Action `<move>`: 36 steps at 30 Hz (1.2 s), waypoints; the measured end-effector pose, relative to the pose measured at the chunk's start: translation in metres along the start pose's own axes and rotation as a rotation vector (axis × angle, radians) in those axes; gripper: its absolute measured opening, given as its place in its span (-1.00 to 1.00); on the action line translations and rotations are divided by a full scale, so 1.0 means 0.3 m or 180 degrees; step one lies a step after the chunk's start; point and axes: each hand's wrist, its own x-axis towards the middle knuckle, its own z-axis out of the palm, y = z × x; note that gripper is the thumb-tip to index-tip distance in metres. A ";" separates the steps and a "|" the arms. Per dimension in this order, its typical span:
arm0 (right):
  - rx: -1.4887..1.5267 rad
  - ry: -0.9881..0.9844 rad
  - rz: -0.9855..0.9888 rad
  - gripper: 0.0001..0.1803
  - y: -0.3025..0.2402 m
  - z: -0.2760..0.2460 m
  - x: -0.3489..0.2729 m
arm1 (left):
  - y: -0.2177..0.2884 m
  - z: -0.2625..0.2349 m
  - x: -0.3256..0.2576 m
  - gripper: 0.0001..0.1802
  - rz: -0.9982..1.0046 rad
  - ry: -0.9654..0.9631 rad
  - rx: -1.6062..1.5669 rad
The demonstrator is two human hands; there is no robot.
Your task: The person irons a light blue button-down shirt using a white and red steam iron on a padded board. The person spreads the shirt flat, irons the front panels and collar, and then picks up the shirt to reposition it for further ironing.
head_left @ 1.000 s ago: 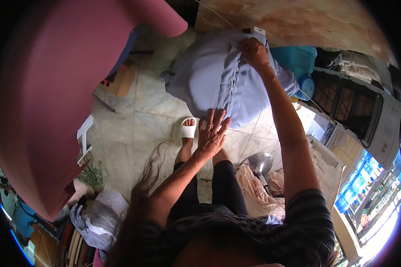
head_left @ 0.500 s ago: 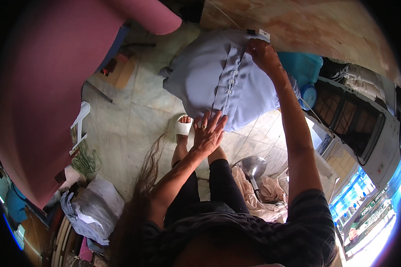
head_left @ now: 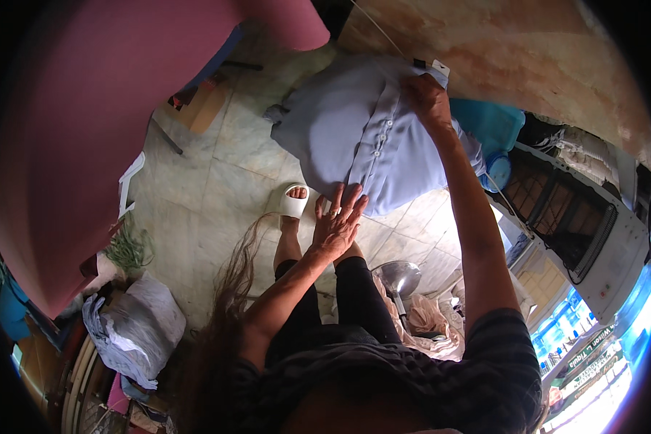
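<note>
light blue shirt (head_left: 322, 130) lies straight ahead of the person, front uppermost, between the marbled panel (head_left: 513, 50) beyond it and the person's legs, with a teal container (head_left: 488, 121) just beside it on the right. it seems to hang clear of the floor, though what carries it i cannot tell.

the right hand (head_left: 428, 100) is folded tight at the upper end of the front, close under a white tag (head_left: 440, 67), and appears to grasp the cloth there; the thumb is hidden. the left hand (head_left: 334, 233) is unclenched, its fingers fanned over the lower end of the button placket (head_left: 369, 170); how hard they press, i cannot tell.

the step in hand looks like keeping the placket stretched in line, one hand at each end, while the front is straightened. from here the next move seems to call for a steady upper grasp and a light, flat lower hand, since the thin cloth could easily slip or crease.

against the frame half a second ago, the hold is much the same. mostly the view has swung: the shirt and the pink sheet's (head_left: 72, 145) rolled end sit farther right, the metal pan (head_left: 398, 275) farther left.
</note>
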 end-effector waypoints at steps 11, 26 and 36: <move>-0.0897 0.0039 0.0169 -0.78 0.003 0.101 0.064 | 0.002 0.035 -0.074 -0.30 -0.0141 0.0045 0.0240; -0.0649 -0.1589 -0.0045 -0.41 -0.318 0.020 -0.269 | -0.425 0.046 -0.793 -0.45 -0.2113 -0.0189 -0.0405; 0.0595 -0.3350 -0.0633 -0.61 -1.617 0.287 -0.430 | -0.777 -0.147 -1.362 -0.52 -0.2989 -0.0268 -0.1387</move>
